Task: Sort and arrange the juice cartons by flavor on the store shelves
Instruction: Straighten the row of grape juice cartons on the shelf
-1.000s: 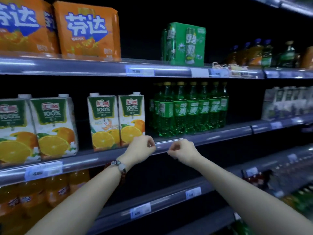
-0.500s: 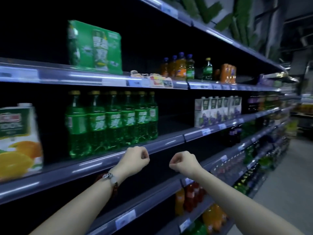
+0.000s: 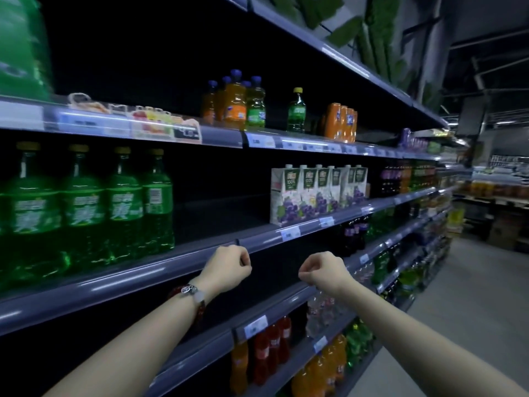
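Both hands, left and right, fisted before shelf edge, grape juice cartons beyond

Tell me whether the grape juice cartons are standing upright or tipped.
Upright: the grape juice cartons stand in a row on the shelf, tops up.

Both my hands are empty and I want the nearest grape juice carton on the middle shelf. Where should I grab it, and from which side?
Take the nearest grape juice carton across its flat side panels at mid-height, coming from the bare shelf on its left. That side is open; its right side stands against the next carton. The right hand looks closer.
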